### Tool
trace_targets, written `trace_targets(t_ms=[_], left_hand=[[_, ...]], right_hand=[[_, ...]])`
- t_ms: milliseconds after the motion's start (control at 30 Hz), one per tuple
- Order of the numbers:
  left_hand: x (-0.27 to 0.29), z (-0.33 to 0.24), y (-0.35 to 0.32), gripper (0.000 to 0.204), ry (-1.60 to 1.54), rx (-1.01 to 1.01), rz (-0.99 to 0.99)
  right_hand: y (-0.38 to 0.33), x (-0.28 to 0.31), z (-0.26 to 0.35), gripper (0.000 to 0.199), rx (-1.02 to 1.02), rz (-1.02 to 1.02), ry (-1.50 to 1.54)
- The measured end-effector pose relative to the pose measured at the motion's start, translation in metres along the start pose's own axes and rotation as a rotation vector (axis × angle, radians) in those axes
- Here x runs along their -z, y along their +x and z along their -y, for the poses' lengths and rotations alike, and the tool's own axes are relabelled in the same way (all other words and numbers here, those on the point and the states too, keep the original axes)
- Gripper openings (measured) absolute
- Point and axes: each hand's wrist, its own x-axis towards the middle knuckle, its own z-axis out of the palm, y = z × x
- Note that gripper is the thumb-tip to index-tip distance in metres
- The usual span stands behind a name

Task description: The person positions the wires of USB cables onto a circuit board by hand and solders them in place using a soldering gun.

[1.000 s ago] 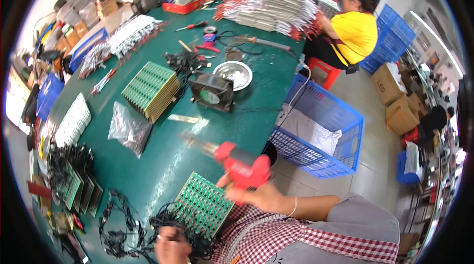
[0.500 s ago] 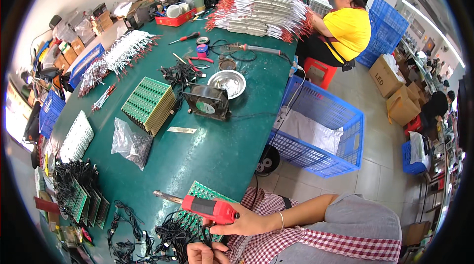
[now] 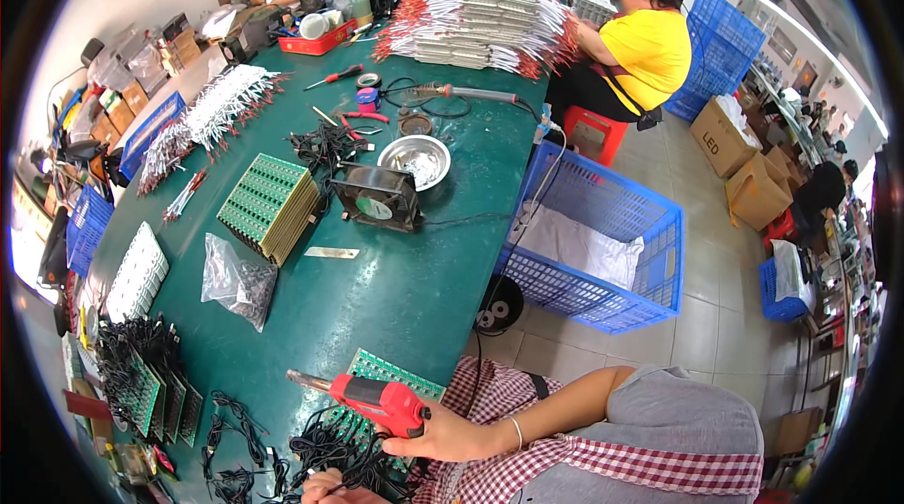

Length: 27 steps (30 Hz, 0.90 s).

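Note:
My right hand [image 3: 450,432] is closed around the grip of a red and black soldering gun [image 3: 381,400], whose metal barrel points left over the table. Below the gun lies a green circuit board [image 3: 400,372], partly covered by a bundle of black cables [image 3: 330,447]. My left hand [image 3: 331,489] sits at the lower edge, beside the cables, its fingers curled together. What those fingers pinch is too small to make out, and the rest of that hand is cut off.
On the green table [image 3: 377,306] are stacked circuit boards [image 3: 273,198], a bag of small parts [image 3: 235,283], a fan [image 3: 377,198], a metal bowl [image 3: 414,161] and a soldering iron [image 3: 480,93]. A blue crate [image 3: 603,311] stands right; a person in yellow [image 3: 650,47] sits beyond.
My left hand has moved left and down, away from my right hand. The soldering gun has shifted slightly left in my right hand. The whole view has shifted a little.

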Motion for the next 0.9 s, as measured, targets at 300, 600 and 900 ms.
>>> trace_targets(t_ms=[300,600,900], left_hand=[[-0.019,-0.048,0.008,0.005,0.025,0.749,0.456],[-0.024,-0.050,0.003,0.013,0.034,0.902,0.450],[-0.021,-0.038,0.000,0.020,0.046,0.836,0.466]], right_hand=[[0.005,0.015,0.028,0.034,0.135,0.035,-0.061],[0.004,0.019,0.034,0.028,0.051,0.298,-0.035],[0.003,0.018,0.040,0.025,-0.002,0.290,-0.067]])
